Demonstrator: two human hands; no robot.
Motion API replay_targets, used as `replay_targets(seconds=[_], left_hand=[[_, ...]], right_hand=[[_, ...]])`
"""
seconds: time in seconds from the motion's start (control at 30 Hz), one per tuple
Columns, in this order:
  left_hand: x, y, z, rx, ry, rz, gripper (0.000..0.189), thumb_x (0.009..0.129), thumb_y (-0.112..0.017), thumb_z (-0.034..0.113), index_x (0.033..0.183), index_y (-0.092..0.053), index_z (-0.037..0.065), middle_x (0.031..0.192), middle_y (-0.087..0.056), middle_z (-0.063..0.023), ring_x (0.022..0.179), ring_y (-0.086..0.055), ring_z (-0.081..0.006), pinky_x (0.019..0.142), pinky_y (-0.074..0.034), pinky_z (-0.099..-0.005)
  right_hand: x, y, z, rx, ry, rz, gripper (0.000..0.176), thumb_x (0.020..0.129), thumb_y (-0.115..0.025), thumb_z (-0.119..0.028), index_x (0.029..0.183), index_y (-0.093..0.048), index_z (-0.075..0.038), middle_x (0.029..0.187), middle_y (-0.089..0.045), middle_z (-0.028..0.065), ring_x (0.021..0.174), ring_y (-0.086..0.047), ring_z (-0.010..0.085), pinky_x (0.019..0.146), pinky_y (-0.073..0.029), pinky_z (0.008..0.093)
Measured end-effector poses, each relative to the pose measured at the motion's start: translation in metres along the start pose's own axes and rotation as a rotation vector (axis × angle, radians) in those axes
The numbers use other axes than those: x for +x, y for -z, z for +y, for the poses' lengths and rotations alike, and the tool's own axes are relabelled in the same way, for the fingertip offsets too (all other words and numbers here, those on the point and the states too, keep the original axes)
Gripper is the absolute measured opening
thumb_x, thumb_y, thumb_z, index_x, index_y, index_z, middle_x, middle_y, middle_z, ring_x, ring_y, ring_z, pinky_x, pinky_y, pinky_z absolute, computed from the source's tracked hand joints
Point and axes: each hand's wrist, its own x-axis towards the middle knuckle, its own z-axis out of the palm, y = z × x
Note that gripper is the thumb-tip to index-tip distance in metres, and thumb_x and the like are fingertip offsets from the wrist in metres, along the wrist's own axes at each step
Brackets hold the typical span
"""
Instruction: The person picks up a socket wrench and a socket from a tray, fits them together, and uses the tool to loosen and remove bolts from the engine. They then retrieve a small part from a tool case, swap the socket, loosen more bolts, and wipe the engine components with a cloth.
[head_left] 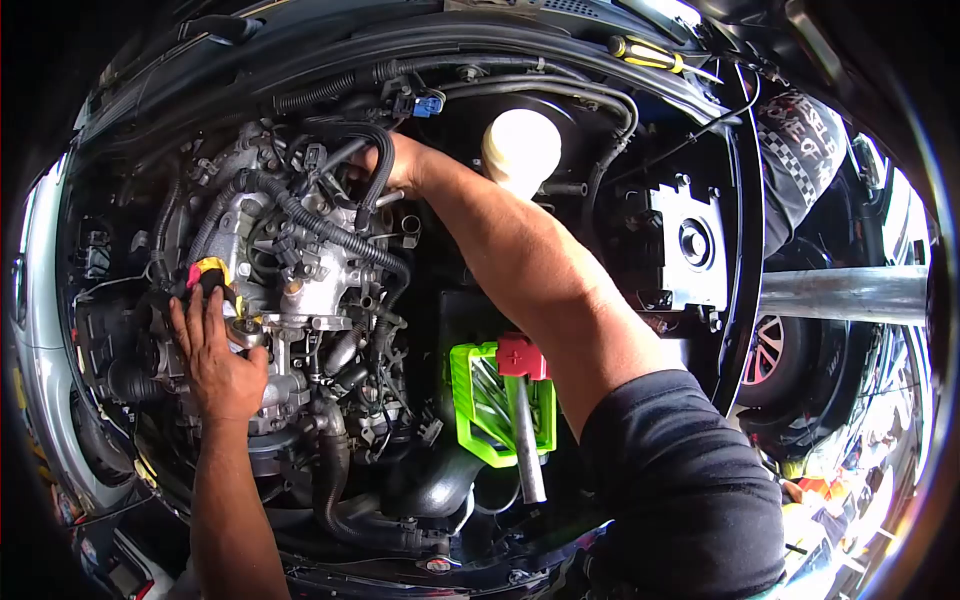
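Note:
My left hand (222, 362) lies with its fingers stretched forward on the left side of the engine (325, 280). Its fingertips touch or nearly touch a black, yellow and pink object (212, 268) whose kind I cannot make out. Close to the thumb is a round metal part (245, 328). My right hand (400, 165) reaches in at the back of the engine, beside a black hose (381, 170). Hoses and engine parts hide its fingers, so what it touches does not show. A ribbed hose (320, 222) crosses the engine between both hands.
A bright green tray (465, 405) with metal tools sits under my right forearm, near a red cap (522, 357) and a metal tube (526, 440). A white reservoir (522, 148) stands behind that arm. A yellow-black screwdriver (648, 53) rests at the back; another person's sleeve (795, 165) appears right.

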Motion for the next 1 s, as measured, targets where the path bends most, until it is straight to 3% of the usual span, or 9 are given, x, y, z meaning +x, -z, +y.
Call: replay_targets(seconds=[0.17,0.23,0.3,0.37,0.63,0.67,0.8,0.93,1.0], left_hand=[[0.000,0.002,0.001,-0.011,-0.008,0.009,0.075,0.070,-0.068,0.014,0.142,-0.047,0.003,0.153,-0.038,-0.0194,0.149,-0.019,-0.0447,0.124,-0.019,-0.0508],[0.000,0.001,-0.001,-0.008,-0.005,-0.002,0.080,0.070,-0.072,0.011,0.144,-0.043,0.006,0.155,-0.037,-0.0171,0.149,-0.020,-0.0435,0.124,-0.019,-0.0491],[0.000,0.001,-0.001,-0.021,-0.002,0.001,0.081,0.069,-0.072,0.012,0.144,-0.043,0.005,0.154,-0.037,-0.0175,0.149,-0.020,-0.0436,0.124,-0.019,-0.0492],[0.000,0.003,0.000,-0.026,-0.004,-0.002,0.077,0.070,-0.071,0.016,0.142,-0.047,0.003,0.153,-0.038,-0.0190,0.149,-0.019,-0.0442,0.124,-0.019,-0.0487],[0.000,0.002,0.001,-0.007,0.003,-0.011,0.084,0.068,-0.073,0.012,0.145,-0.042,0.004,0.154,-0.037,-0.0179,0.149,-0.019,-0.0438,0.124,-0.019,-0.0487],[0.001,0.003,0.000,-0.005,0.006,-0.020,0.083,0.068,-0.073,0.012,0.145,-0.042,0.004,0.154,-0.037,-0.0180,0.149,-0.019,-0.0438,0.124,-0.019,-0.0489],[0.000,0.006,0.003,-0.029,0.018,-0.017,0.080,0.069,-0.073,0.013,0.143,-0.045,0.004,0.154,-0.037,-0.0181,0.149,-0.019,-0.0436,0.124,-0.019,-0.0498],[0.000,0.004,0.001,-0.045,0.015,0.012,0.078,0.069,-0.072,0.014,0.142,-0.046,0.004,0.153,-0.038,-0.0186,0.149,-0.020,-0.0441,0.123,-0.020,-0.0506],[0.000,0.003,-0.001,-0.075,0.021,0.013,0.077,0.069,-0.072,0.014,0.142,-0.047,0.004,0.152,-0.039,-0.0188,0.148,-0.022,-0.0452,0.123,-0.022,-0.0512]], right_hand=[[-0.005,0.006,-0.014,-0.665,0.257,0.034,0.030,0.088,-0.065,-0.030,0.110,-0.072,-0.011,0.102,-0.072,0.0201,0.096,-0.070,0.0351,0.084,-0.055,0.0437],[-0.004,0.001,-0.001,-0.181,0.288,0.035,0.027,0.087,-0.070,-0.026,0.106,-0.072,-0.007,0.092,-0.074,0.0161,0.090,-0.071,0.0307,0.081,-0.055,0.0399],[-0.010,-0.007,0.004,0.735,-0.335,-0.015,0.025,0.090,-0.073,-0.030,0.089,-0.072,-0.005,0.073,-0.068,0.0079,0.055,-0.062,0.0192,0.046,-0.047,0.0361],[-0.013,0.000,-0.009,0.867,-0.463,-0.122,0.025,0.092,-0.070,-0.032,0.086,-0.072,-0.008,0.067,-0.065,0.0067,0.045,-0.054,0.0122,0.037,-0.038,0.0313],[-0.009,0.008,-0.014,-0.553,0.265,0.044,0.019,0.090,-0.064,-0.025,0.102,-0.072,-0.013,0.100,-0.072,0.0171,0.098,-0.068,0.0367,0.083,-0.055,0.0431],[-0.007,0.006,-0.004,-0.431,0.411,0.094,0.021,0.091,-0.065,-0.027,0.099,-0.073,-0.009,0.089,-0.073,0.0153,0.078,-0.071,0.0328,0.069,-0.056,0.0439],[-0.013,-0.005,-0.010,0.797,-0.389,-0.039,0.017,0.098,-0.060,-0.017,0.103,-0.066,-0.002,0.082,-0.061,0.0056,0.057,-0.050,0.0080,0.044,-0.043,0.0208],[-0.011,-0.001,-0.027,0.546,-0.377,-0.097,0.018,0.100,-0.054,-0.019,0.099,-0.066,-0.005,0.081,-0.059,0.0028,0.055,-0.045,0.0058,0.040,-0.037,0.0217],[-0.005,0.008,-0.010,0.097,0.016,-0.056,0.021,0.093,-0.061,-0.019,0.109,-0.068,-0.006,0.090,-0.068,0.0090,0.073,-0.062,0.0206,0.062,-0.051,0.0357]])
